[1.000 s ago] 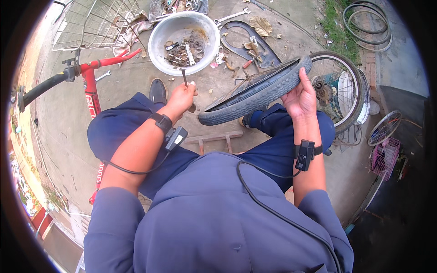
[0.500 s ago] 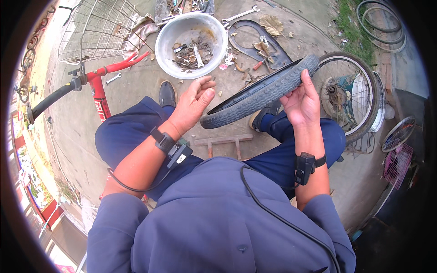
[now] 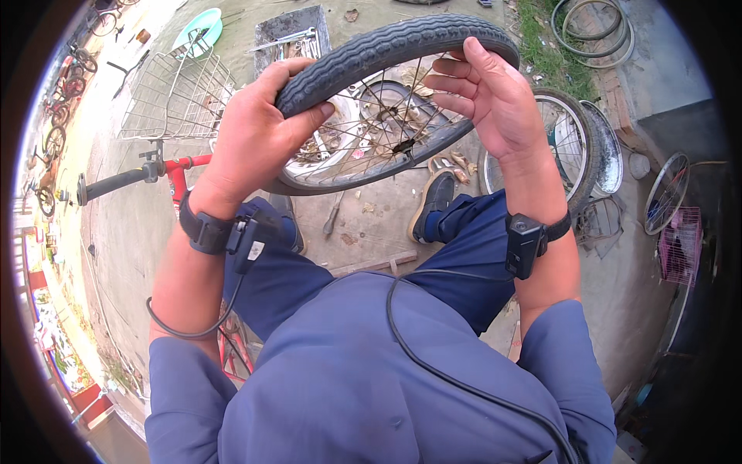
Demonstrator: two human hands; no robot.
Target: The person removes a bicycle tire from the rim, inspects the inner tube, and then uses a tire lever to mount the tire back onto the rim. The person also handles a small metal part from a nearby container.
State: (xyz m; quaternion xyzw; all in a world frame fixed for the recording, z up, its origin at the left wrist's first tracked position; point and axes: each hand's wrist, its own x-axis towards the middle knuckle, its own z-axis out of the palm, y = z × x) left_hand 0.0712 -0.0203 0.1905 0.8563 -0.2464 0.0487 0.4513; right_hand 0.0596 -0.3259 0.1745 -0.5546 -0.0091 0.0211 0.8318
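A small bicycle wheel [image 3: 394, 40] with a black treaded tyre and thin spokes is raised in front of me, tilted so its spokes show. My left hand [image 3: 259, 127] grips the tyre on the left, fingers over the top and thumb near the inner side. At the far right of the tyre is my right hand [image 3: 498, 100], its thumb against the tread and its fingers curled by the inner edge. Through the spokes a pale metal basin [image 3: 348, 139] with tools and small parts shows in part.
To the left are a red bicycle frame [image 3: 177, 182] and a wire basket [image 3: 178, 97]. A larger wheel [image 3: 591, 162] rests on the right. Farther off lie a grey tool tray [image 3: 267, 32] and a turquoise basin [image 3: 210, 22]. A screwdriver [image 3: 332, 216] lies between my feet.
My left hand, earlier apart from the wheel, now grips it. Both hands have lifted the wheel away from my lap and turned it, bringing the spokes into sight.
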